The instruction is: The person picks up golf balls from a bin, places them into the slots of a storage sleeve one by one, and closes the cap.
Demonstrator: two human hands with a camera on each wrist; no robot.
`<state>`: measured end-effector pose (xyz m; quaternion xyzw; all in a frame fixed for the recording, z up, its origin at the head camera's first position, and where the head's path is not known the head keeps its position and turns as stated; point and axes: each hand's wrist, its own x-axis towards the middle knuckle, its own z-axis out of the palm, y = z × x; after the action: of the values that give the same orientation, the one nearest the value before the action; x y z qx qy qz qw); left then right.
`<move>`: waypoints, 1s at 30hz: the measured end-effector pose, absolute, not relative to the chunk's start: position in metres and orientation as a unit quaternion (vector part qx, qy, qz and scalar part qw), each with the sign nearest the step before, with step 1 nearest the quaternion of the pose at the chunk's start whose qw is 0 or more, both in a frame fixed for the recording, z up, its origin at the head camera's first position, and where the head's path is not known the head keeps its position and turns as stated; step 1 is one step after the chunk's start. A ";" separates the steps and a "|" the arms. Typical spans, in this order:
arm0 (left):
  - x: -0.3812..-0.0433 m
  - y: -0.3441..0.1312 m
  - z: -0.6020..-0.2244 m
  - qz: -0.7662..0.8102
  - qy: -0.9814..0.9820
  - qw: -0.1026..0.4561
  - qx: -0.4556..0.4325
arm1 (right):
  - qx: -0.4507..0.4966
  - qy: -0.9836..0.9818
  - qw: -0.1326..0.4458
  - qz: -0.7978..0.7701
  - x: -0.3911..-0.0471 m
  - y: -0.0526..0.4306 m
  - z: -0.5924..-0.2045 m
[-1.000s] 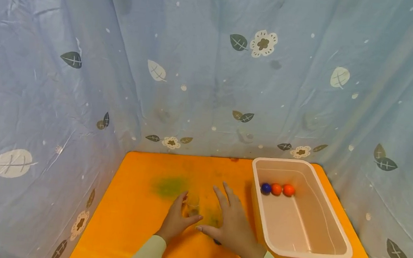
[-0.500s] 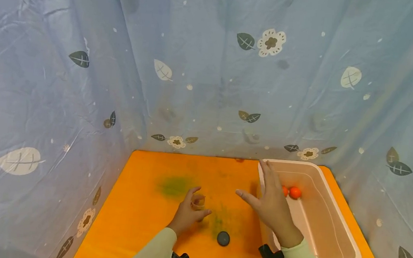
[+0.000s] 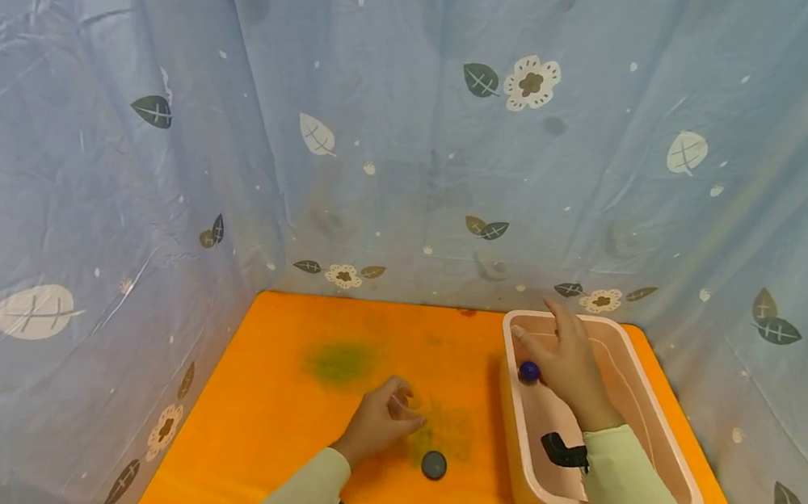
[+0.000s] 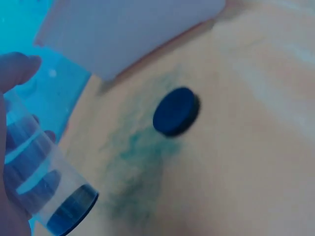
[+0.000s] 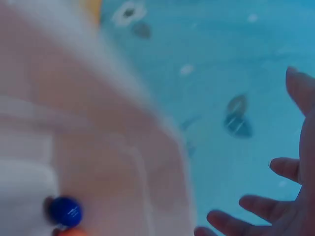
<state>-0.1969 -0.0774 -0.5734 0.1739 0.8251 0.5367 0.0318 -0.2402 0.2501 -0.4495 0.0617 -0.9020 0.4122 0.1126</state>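
Note:
My left hand (image 3: 379, 422) grips a clear plastic cylinder (image 4: 58, 169) above the orange table. In the left wrist view, the cylinder is tilted and has a dark end. Just to the right of that hand, a round black lid (image 3: 434, 465) lies flat on the table. My right hand (image 3: 575, 375) is over the pale pink bin (image 3: 515, 425), thumb and fingers spread apart with nothing between them. A blue ball (image 3: 529, 372) shows below its thumb inside the bin. Next to it, the right wrist view shows part of an orange ball (image 5: 71, 232).
The bin stands on the right side of the orange table (image 3: 269, 434). A blue patterned curtain (image 3: 402, 122) encloses the back and both sides. Green stains (image 3: 341, 361) mark the table top.
My right hand has moved from beside the cylinder to the right, over the bin, uncovering the black lid. My left hand has shifted slightly right, still holding the cylinder.

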 end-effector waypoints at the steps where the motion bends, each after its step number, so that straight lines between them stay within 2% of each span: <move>1: -0.195 -0.076 -0.570 0.535 0.824 0.037 0.183 | 0.059 -0.905 0.103 0.408 -0.244 0.254 -0.455; 6: -0.186 -0.068 -0.555 0.539 0.812 0.052 0.220 | 0.055 -0.914 0.038 0.401 -0.261 0.269 -0.478; 12: -0.179 -0.066 -0.540 0.535 0.812 0.032 0.232 | 0.067 -0.902 -0.057 0.422 -0.274 0.283 -0.498; 18: -0.167 -0.064 -0.512 0.555 0.796 0.019 0.240 | 0.083 -0.878 -0.087 0.463 -0.286 0.295 -0.522; 21: -0.160 -0.066 -0.501 0.558 0.793 0.009 0.242 | 0.082 -0.858 -0.120 0.493 -0.289 0.297 -0.535; 25: -0.165 -0.070 -0.520 0.551 0.804 0.002 0.226 | 0.079 -0.850 -0.149 0.498 -0.289 0.297 -0.547; 30: -0.172 -0.070 -0.529 0.539 0.813 0.005 0.219 | 0.101 -0.854 -0.132 0.492 -0.294 0.302 -0.553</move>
<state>-0.1715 -0.0698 -0.5293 0.2187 0.8132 0.5392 0.0048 -0.2942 0.3021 -0.5532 0.1014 -0.8545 0.4921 -0.1320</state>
